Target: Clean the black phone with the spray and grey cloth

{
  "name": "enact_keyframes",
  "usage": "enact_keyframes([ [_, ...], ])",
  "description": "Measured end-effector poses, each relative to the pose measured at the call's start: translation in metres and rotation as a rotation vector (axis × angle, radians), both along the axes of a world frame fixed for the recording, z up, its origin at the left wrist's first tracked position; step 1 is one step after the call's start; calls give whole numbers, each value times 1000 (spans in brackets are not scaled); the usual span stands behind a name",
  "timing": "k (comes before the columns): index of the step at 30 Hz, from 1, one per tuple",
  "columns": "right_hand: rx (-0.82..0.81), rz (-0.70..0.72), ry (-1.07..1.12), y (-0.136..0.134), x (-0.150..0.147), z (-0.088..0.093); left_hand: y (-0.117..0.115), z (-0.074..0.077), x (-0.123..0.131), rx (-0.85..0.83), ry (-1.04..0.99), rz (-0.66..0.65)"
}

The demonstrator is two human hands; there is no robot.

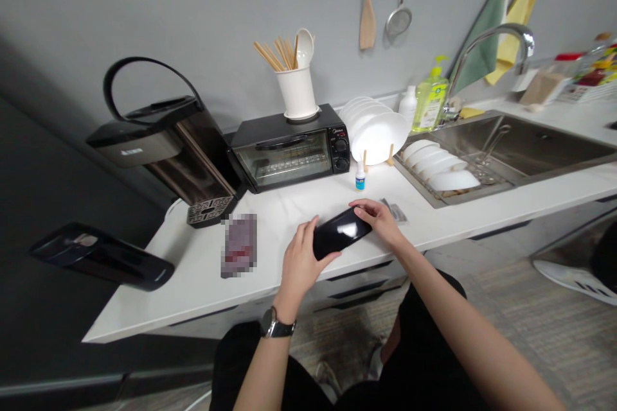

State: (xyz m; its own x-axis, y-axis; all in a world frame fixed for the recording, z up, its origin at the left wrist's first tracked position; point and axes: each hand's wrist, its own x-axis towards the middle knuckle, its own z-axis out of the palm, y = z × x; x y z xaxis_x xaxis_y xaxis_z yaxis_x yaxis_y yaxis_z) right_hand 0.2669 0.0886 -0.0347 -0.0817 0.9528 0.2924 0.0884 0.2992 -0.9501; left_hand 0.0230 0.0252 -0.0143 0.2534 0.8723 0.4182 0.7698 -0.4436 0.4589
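Note:
Between my two hands, just above the front part of the white counter [274, 205], is a glossy black slab that looks like a smartphone [342, 231], tilted with light reflecting off its face. My left hand [301, 253] grips its left end, thumb below and fingers along the top. At the other end, my right hand [378, 218] pinches the top right corner between thumb and fingers. Partly hidden behind my right hand lies a small clear packet [398, 213]. A small white bottle with a blue label [360, 178] stands behind the phone.
Left are a pixelated flat item [240, 244], a dark upright canister [106, 257] and a drinks machine [168, 148]. A toaster oven [289, 151] carries a utensil pot [296, 93]. Rightward are racked plates [378, 131], bowls [441, 167], soap [430, 99] and a sink [554, 167].

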Motion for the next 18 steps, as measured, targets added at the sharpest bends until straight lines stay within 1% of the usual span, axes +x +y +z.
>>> enact_keyframes([
  [2, -19, -12, 75, -2, 3, 0, 3, -2, -3, -65, -125, 42],
  [4, -34, -17, 132, -4, 3, 0, 6, -3, -7, -124, -238, 48],
  [6, -48, -10, 169, -5, 2, 2, 8, -4, -11, -163, -309, 51],
  [8, -62, 1, 189, -5, 0, 5, 8, -4, -13, -168, -343, 65],
  [11, -72, 8, 198, -4, 0, 7, 6, -3, -15, -123, -375, 68],
  [14, -68, -7, 201, -2, 0, 4, 3, -1, -15, -97, -393, 63],
  [18, -53, -49, 199, -2, -3, 0, 1, 1, -14, -120, -414, 73],
])
